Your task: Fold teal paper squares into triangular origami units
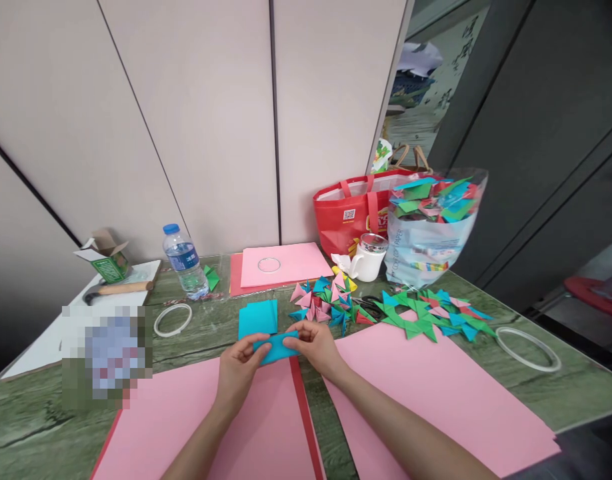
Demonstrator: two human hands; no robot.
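Both of my hands pinch a folded strip of teal paper [276,347] just above the table. My left hand [239,370] grips its left end with fingers closed. At the right end, my right hand [316,345] holds it between thumb and fingers. A small stack of teal paper squares [257,316] lies flat right behind the strip. Large pink sheets [246,427] lie under my forearms, and another pink sheet [436,387] lies to the right.
A pile of folded paper triangles [326,300] and more green and teal ones [426,317] lie behind. A white mug [369,260], clear bag of folded pieces [431,227], red bag [351,213], water bottle [185,260], tape rings [173,319] [529,348], hammer [119,289] and small carton [106,257] stand around.
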